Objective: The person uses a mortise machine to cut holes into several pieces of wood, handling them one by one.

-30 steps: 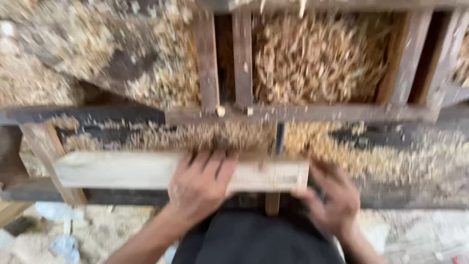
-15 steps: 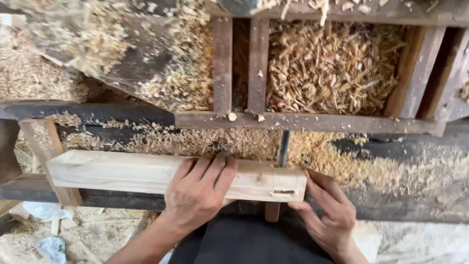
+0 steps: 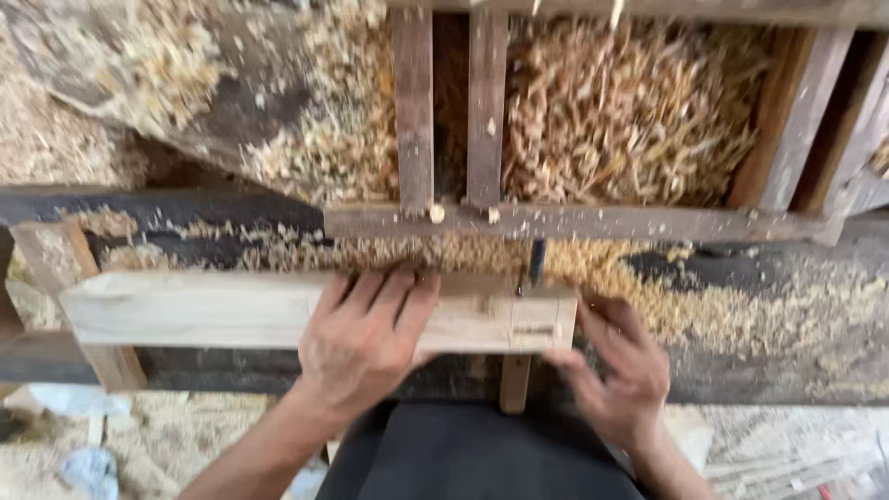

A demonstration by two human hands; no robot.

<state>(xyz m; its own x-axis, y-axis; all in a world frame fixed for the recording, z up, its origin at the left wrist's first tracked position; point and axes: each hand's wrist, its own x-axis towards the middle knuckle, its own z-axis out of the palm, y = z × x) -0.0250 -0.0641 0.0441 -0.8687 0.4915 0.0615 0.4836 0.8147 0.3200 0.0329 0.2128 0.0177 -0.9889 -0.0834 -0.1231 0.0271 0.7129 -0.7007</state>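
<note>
Shaving-strewn dark rough workbench (image 3: 759,324), pale squared timber bar (image 3: 185,310) across it.
Left hand (image 3: 366,343) presses flat, fingers together; right hand (image 3: 616,370), fingers spread, touches its end.

- Left hand (image 3: 363,344): palm down, fingers extended forward and slightly spread.
- Right hand (image 3: 619,372): fingers loosely curled, thumb pointing inward; blurred.
</note>
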